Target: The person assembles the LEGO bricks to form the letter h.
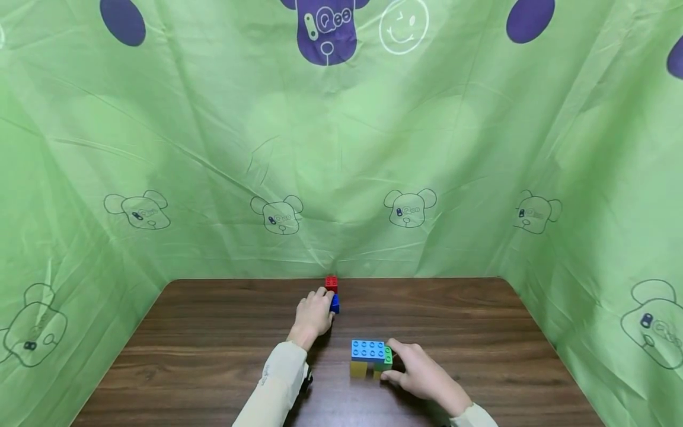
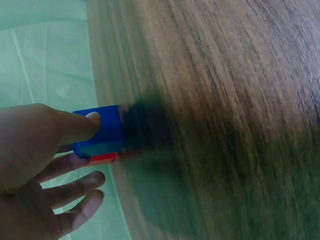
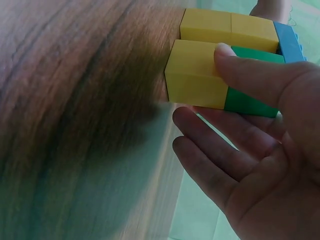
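Note:
My left hand (image 1: 313, 312) pinches a dark blue brick (image 1: 335, 304) near the far edge of the table. In the left wrist view the thumb lies flat against the blue brick (image 2: 102, 135); whether the brick touches the wood I cannot tell. Just behind it is a red brick (image 1: 331, 284), mostly hidden in the left wrist view. My right hand (image 1: 418, 373) grips the right side of a small bridge-like build. Its top is a light blue brick (image 1: 368, 350), over yellow bricks (image 3: 205, 25) on one side and a green brick (image 3: 255, 87) above a yellow brick (image 3: 195, 75) on the other.
The dark wooden table (image 1: 213, 356) spreads to both sides of the hands. A green cloth (image 1: 341, 148) with printed bear heads hangs behind the table and along both its sides.

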A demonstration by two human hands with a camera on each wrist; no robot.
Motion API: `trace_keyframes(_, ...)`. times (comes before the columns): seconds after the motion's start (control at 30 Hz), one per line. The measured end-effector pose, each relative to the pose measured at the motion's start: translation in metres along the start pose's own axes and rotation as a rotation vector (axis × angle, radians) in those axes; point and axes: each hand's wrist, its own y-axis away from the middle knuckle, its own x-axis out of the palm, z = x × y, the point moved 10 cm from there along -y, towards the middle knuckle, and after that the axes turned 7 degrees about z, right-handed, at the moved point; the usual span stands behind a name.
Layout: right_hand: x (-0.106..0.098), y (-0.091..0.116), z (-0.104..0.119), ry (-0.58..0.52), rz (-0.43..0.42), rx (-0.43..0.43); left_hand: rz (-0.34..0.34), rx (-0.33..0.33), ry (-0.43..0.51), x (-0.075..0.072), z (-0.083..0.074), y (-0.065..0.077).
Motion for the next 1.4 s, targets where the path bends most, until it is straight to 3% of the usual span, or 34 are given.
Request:
trace_keyframes(0.33, 0.002, -0.002, -0.001, -0.011, 0.021, -0.011, -0.010, -0.003, 0.056, 0.005, 0.007, 0.000)
trace_keyframes(0.57, 0.002, -0.006, 0.001, -0.031, 0.053, -0.050, -0.004, 0.085, 0.106, 0.003, 0.007, 0.006)
trace_keyframes(0.73, 0.003, -0.008, -0.001, -0.030, 0.068, -0.044, 0.022, 0.097, 0.240, -0.005, 0.011, 0.013)
trace_keyframes(0.87, 0.002, -0.008, -0.001, -0.024, 0.053, -0.043, 0.025, 0.098, 0.366, -0.017, 0.013, 0.022)
trace_keyframes(0.97, 0.001, -0.007, 0.000, -0.016, 0.038, -0.044, 0.012, 0.118, 0.404, -0.029, 0.010, 0.031)
trace_keyframes(1.2, 0.000, -0.006, -0.001, 0.007, 0.012, -0.029, -0.026, 0.190, 0.414, -0.064, -0.007, 0.050)
trace_keyframes(1.4, 0.000, -0.009, -0.002, 0.030, 0.012, -0.018, -0.052, 0.287, 0.383, -0.096, -0.035, 0.070)
